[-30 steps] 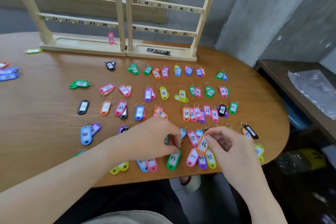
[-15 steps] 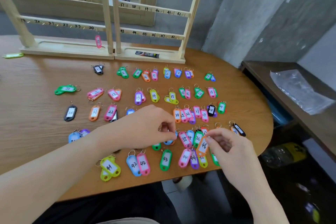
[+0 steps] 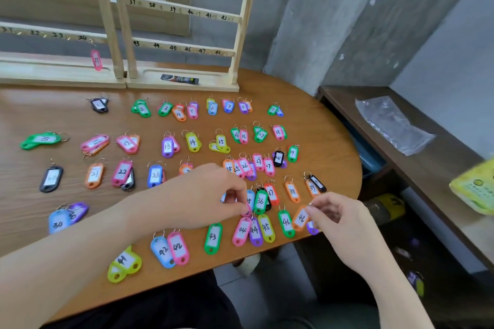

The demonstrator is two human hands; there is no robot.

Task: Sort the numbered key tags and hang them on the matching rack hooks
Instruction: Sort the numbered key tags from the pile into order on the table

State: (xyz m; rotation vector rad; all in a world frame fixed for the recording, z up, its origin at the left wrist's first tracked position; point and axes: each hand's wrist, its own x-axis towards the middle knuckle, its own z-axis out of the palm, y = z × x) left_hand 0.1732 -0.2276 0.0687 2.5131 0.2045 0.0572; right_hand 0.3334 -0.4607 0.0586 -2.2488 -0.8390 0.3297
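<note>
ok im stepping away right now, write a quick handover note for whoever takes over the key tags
Right hand pinches the ring of the orange 46 tag, beside the green 46 tag.
Left hand pinches a pink tag by the 35s.
Done: tags laid in numbered pairs on the table; one pink tag hangs on the rack.
Left: hang nearly everything.

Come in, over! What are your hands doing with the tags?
Right hand pinching ring of orange tag 46. Left hand pinching a pink tag. Rack nearly bare. Nothing blocking.
</note>
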